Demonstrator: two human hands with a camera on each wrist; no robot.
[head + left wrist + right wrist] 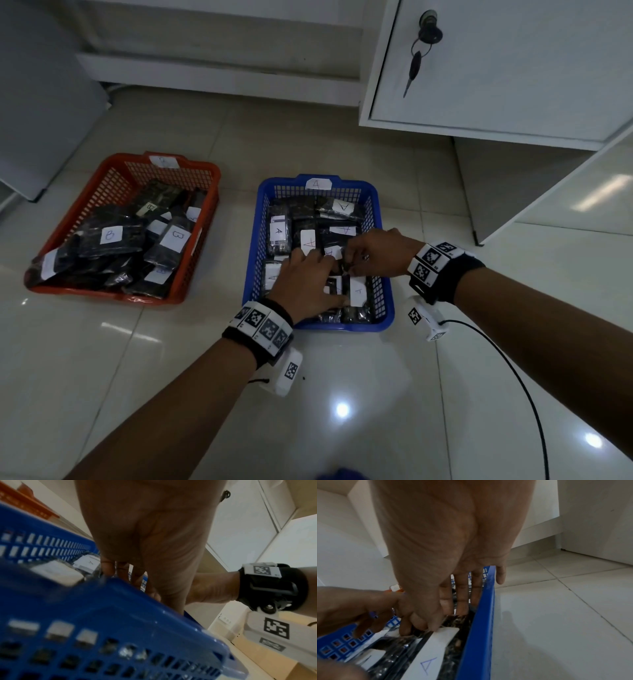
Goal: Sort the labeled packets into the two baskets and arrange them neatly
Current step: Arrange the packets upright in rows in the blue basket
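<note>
Two baskets sit on the tiled floor. The red basket (113,178) on the left holds several dark packets labeled B (111,234). Several dark packets labeled A (342,207) lie in rows in the blue basket (253,246). Both hands are inside the blue basket. My left hand (308,281) lies with straight fingers flat on the near packets. My right hand (373,253) reaches in from the right and pinches the edge of an A packet (436,642) by the basket's right wall (479,628). The hands hide the packets under them.
A white cabinet (496,68) with a key in its lock stands at the back right, raised off the floor. A grey panel (41,102) stands at the left. A black cable (513,377) runs from my right wrist across the tiles.
</note>
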